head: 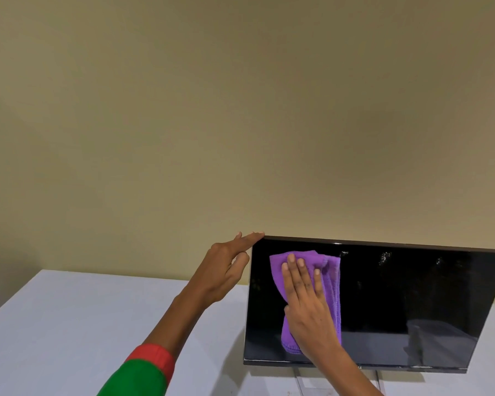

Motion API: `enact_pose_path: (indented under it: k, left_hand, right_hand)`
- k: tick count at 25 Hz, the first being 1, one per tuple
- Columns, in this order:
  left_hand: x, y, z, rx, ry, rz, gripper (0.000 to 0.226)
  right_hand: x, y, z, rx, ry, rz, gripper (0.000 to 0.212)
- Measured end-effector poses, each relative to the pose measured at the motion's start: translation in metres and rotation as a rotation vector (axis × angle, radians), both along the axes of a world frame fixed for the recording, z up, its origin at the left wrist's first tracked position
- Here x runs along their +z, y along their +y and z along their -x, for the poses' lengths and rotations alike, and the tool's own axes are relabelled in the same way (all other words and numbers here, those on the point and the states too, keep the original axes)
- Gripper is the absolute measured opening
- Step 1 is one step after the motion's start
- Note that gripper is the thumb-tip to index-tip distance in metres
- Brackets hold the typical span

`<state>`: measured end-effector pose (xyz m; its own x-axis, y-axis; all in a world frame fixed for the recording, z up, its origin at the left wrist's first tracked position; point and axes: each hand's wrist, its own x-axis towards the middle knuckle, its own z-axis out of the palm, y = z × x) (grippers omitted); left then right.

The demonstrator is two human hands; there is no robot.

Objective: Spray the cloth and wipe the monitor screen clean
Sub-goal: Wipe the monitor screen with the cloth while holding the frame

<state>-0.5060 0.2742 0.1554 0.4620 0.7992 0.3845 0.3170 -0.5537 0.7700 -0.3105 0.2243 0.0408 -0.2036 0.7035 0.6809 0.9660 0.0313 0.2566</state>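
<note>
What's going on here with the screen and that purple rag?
A person is wiping a dark monitor screen that stands on a white table. Their right hand presses a folded purple cloth flat against the left part of the screen, fingers straight. Their left hand steadies the monitor, fingertips resting on its top left corner. A few light specks show on the upper right part of the screen. No spray bottle is in view.
</note>
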Motion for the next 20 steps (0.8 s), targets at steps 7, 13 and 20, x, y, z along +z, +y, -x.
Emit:
enact_pose_path:
  k: [7, 13, 20]
  left_hand:
    - [0.004, -0.005, -0.006, 0.001, -0.020, -0.021, 0.056]
    - [-0.001, -0.002, -0.006, 0.021, -0.081, 0.049, 0.054]
    - [-0.016, 0.015, -0.006, 0.038, -0.140, 0.080, 0.052]
  right_hand:
    - [0.017, 0.003, 0.003, 0.078, -0.151, -0.004, 0.064]
    - [0.014, -0.008, -0.031, -0.055, 0.006, -0.016, 0.085]
    - [0.000, -0.015, -0.002, 0.121, -0.160, 0.036, 0.076]
